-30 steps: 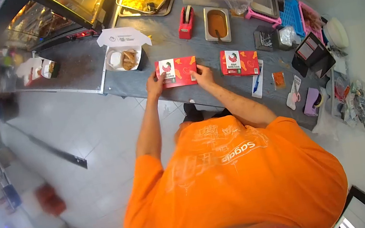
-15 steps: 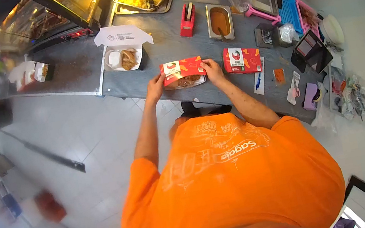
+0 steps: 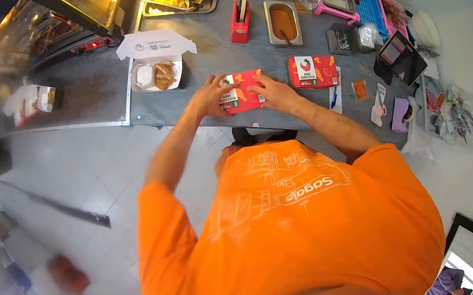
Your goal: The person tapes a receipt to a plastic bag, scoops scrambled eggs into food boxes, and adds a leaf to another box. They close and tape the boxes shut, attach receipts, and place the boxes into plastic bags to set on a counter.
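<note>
A red food box [image 3: 245, 97] with its lid down lies near the counter's front edge. My left hand [image 3: 210, 97] lies over the box's left side, fingers spread on the lid. At the right side my right hand [image 3: 275, 92] rests on the box with its fingers apart. Another red box [image 3: 312, 71], also closed, sits just to the right. To the left stands an open white box [image 3: 156, 51] holding a white container and browned food pieces.
Yellow food fills a metal tray [image 3: 215, 0] at the back. Behind the boxes are a red tape dispenser [image 3: 240, 21] and a metal pan of brown sauce [image 3: 283, 22]. On the right lie scissors [image 3: 378, 106], a black stand [image 3: 400, 62] and a purple dispenser [image 3: 400, 115].
The lid of the box between my hands has come down over the food. Both hands have shifted from its upper edges onto its top and sides.
</note>
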A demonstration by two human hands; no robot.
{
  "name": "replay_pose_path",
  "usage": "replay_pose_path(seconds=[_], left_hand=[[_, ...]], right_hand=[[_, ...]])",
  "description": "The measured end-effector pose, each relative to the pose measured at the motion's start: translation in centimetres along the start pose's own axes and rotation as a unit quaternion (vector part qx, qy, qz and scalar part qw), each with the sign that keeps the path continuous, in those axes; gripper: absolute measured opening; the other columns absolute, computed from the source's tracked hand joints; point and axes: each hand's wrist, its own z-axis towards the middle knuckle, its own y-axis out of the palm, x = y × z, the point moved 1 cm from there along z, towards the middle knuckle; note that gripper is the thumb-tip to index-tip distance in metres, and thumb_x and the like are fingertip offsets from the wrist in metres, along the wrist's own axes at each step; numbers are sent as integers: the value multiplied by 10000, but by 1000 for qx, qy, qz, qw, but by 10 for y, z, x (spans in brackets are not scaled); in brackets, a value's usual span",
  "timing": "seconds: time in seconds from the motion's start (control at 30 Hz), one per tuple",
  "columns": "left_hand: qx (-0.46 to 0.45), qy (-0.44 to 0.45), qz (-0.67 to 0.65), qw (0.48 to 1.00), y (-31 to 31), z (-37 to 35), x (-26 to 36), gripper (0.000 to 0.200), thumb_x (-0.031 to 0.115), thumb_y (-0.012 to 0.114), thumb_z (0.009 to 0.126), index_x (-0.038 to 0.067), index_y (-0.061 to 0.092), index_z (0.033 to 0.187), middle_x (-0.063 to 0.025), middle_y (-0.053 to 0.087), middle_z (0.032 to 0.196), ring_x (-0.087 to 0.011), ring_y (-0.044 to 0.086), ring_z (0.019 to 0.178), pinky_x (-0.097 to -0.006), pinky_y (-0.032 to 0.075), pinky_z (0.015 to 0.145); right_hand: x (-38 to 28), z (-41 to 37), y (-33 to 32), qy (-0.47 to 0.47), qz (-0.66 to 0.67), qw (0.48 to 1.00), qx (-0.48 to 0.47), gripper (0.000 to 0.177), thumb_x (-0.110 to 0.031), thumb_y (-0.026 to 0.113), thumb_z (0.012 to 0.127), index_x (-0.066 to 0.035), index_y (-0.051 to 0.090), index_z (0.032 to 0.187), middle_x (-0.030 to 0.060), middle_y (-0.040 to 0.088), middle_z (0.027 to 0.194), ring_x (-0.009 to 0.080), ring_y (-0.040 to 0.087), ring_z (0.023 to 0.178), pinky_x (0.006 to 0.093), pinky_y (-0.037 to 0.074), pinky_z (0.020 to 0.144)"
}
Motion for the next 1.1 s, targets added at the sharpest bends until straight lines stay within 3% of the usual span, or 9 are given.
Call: replay_pose_path(seconds=[0.17, 0.5, 0.53, 0.63, 0.73, 0.83, 1.0, 1.07, 1.1], left_hand=[[17, 127, 90, 988, 10, -2, -7, 631, 260, 697, 716, 264, 489, 1311, -247, 306, 1402, -419, 307, 1284, -523, 303, 1046], [19, -39, 116, 992, 6, -15, 22, 643, 603, 659, 680, 369, 516, 1261, -149, 164, 1503, -463, 192, 1309, -592, 285, 1023], [22, -41, 117, 992, 19, -11, 18, 643, 603, 659, 680, 369, 516, 1261, -149, 164, 1503, -463, 192, 1309, -592, 285, 1023], [206, -66, -95, 972, 33, -1, 23, 606, 196, 817, 525, 268, 623, 1094, -173, 318, 1390, -433, 279, 1236, -535, 312, 1021], [277, -164, -59, 945, 48, -10, 40, 597, 194, 816, 528, 245, 629, 1092, -187, 323, 1381, -433, 285, 1229, -507, 320, 1023], [320, -238, -60, 915, 49, -16, 57, 578, 245, 821, 565, 235, 626, 1109, -206, 331, 1358, -431, 294, 1220, -507, 326, 1009], [341, -296, -23, 892, 38, -14, 65, 572, 342, 795, 628, 258, 603, 1160, -215, 332, 1346, -427, 302, 1214, -517, 324, 1001], [319, -303, 16, 898, 41, -15, 66, 580, 355, 768, 656, 278, 581, 1199, -208, 337, 1344, -428, 304, 1212, -524, 327, 997], [315, -307, 12, 898, 42, -15, 65, 580, 355, 768, 656, 278, 581, 1199, -208, 337, 1344, -428, 304, 1212, -524, 327, 997]], right_hand=[[6, -14, 13, -86, -118, 989, 18, 391, -81, 561, 753, -1, 566, 1136, 152, 551, 1207, 301, 503, 1172, 360, 432, 987], [22, 19, -6, -113, -18, 993, 21, 250, -147, 584, 851, -29, 608, 1071, 107, 605, 971, 304, 581, 942, 378, 474, 790], [31, 43, -1, -34, 69, 990, 119, 240, -173, 579, 867, -23, 613, 1050, 115, 599, 950, 310, 579, 902, 380, 472, 755], [68, 134, 18, 171, 154, 895, 381, 279, -273, 576, 894, -16, 639, 980, 142, 587, 822, 314, 572, 772, 363, 468, 692], [95, 176, 18, 404, 265, 803, 347, 280, -330, 610, 868, -65, 672, 932, 108, 569, 703, 252, 557, 667, 345, 462, 611], [101, 185, 16, 558, 577, 521, 291, 172, -275, 672, 818, -118, 691, 885, 59, 637, 768, 148, 549, 616, 310, 449, 507], [105, 158, 57, 356, 584, 624, 379, 118, -230, 701, 783, -113, 710, 800, 76, 659, 802, 174, 612, 707, 311, 469, 540], [100, 142, 58, 386, 104, 862, 312, 135, -194, 686, 783, -62, 713, 791, 96, 671, 793, 161, 636, 708, 292, 483, 556], [105, 142, 55, 432, 68, 855, 279, 174, -190, 682, 777, -17, 700, 773, 89, 655, 700, 129, 623, 618, 268, 476, 518]])
